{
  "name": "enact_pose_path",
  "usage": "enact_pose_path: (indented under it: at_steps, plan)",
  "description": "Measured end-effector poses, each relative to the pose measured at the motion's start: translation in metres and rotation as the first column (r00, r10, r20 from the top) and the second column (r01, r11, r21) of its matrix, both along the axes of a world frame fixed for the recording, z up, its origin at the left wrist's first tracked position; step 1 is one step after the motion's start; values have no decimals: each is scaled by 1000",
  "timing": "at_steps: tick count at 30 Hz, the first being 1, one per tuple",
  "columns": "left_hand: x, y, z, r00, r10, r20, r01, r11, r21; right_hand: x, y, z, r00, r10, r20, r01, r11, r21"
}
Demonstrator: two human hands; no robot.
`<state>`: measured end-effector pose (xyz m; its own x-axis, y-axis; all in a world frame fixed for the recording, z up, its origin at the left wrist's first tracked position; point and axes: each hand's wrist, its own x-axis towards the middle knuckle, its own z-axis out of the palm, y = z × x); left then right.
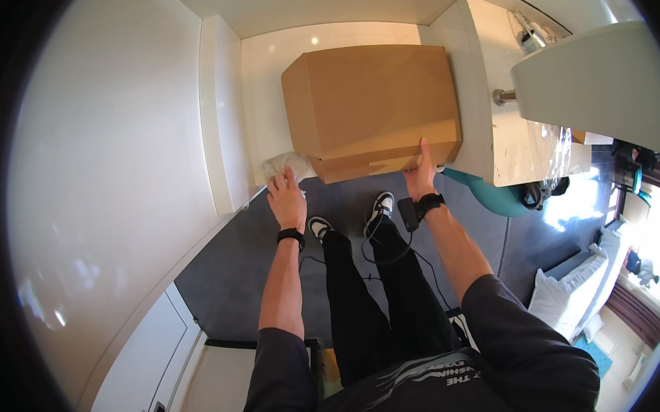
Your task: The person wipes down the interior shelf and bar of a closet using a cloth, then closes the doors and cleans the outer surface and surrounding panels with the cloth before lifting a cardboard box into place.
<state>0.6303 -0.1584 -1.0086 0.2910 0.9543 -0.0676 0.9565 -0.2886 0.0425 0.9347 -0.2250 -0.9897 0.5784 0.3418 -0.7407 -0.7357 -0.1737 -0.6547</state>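
A large brown cardboard box (pixel 380 101) sits on a pale shelf (pixel 262 109) between white panels. At the shelf's front left corner, beside the box, lies a crumpled white cloth (pixel 287 166), with my left hand (pixel 287 199) resting on it and its fingers bent over its front. My right hand (pixel 421 171) holds the lower right front edge of the box, the thumb on its face and the other fingers partly hidden below it. Each wrist bears a black band, and a small black device with a cable hangs at the right one.
White panels (pixel 221 117) flank the shelf. To the right are a counter (pixel 515 153) with clear plastic wrap, a rounded white panel (pixel 590 84) and a teal rounded object (pixel 489 193) below. Loose cables hang before my legs; white pillows (pixel 565 289) lie farther right.
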Motion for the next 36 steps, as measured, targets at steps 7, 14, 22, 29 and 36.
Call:
enact_pose_path:
  at_steps: [7,14,22,29,36]
  plan:
    - [0,2,0,1000,-13,12,13,1000,-10,13,-25,-23,993,96,71,-93,995,-40]
    - [-5,-1,-3,999,-11,41,11,1000,1,27,-50,-40,919,-395,13,391,906,-163]
    - [0,1,-1,999,1,48,1,999,-39,71,-62,-69,931,-336,142,347,936,-61]
    - [1,0,-1,998,9,57,-8,1000,-17,74,-55,-60,935,-351,55,356,925,-136]
    - [2,0,0,998,19,67,-20,1000,6,78,-39,-70,919,-387,-69,389,921,13]
